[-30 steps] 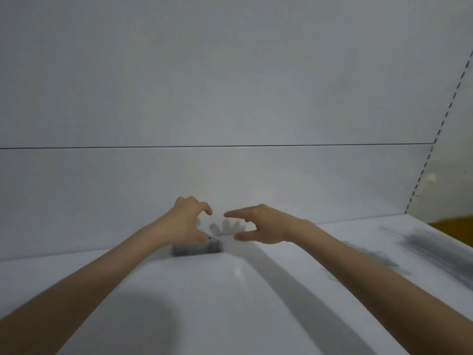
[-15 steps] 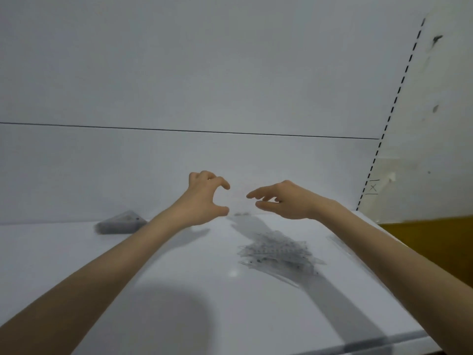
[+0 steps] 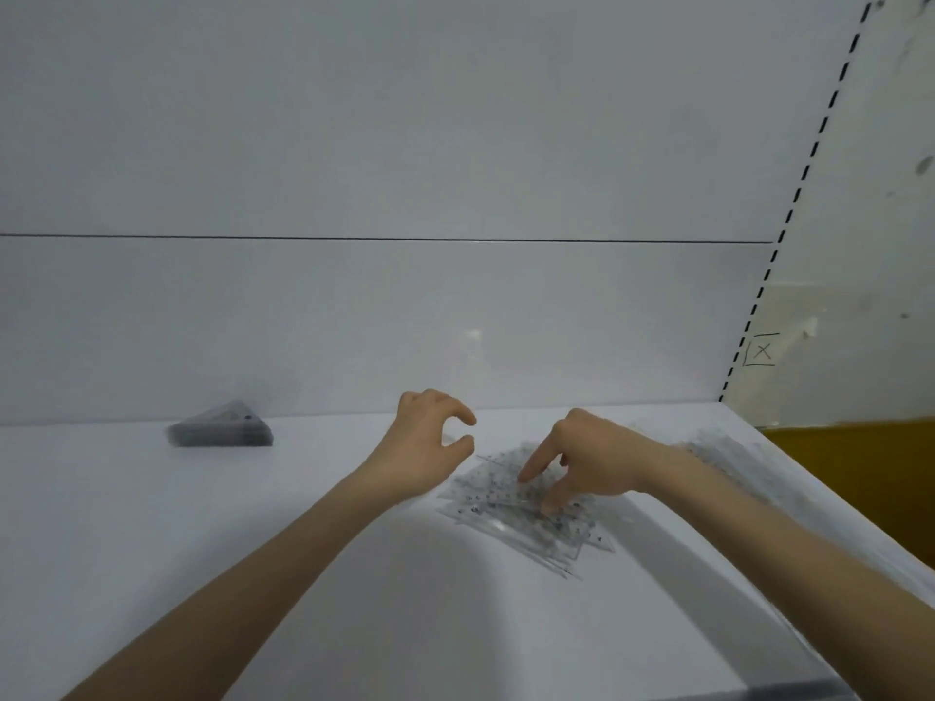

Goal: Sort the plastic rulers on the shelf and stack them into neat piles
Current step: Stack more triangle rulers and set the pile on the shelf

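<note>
A loose heap of clear plastic rulers (image 3: pixel 526 518) with dark markings lies on the white shelf (image 3: pixel 253 548), right of centre. My right hand (image 3: pixel 582 462) reaches down onto the heap, its index finger and thumb touching the top rulers. Just left of the heap hovers my left hand (image 3: pixel 430 442), fingers curved in a C and holding nothing. A neat triangular stack of clear rulers (image 3: pixel 222 427) stands at the back left against the wall. More clear rulers (image 3: pixel 728 457) lie blurred along the shelf's right edge.
The white back wall (image 3: pixel 455 321) rises right behind the shelf. The shelf ends at the right (image 3: pixel 860 538), where a yellow-brown surface (image 3: pixel 860 473) lies beyond. The shelf's front edge (image 3: pixel 759 695) runs along the bottom right.
The view swung right, so the triangular stack sits further left. My right hand dropped onto the loose heap of rulers. My left hand stayed curved and without anything in it.
</note>
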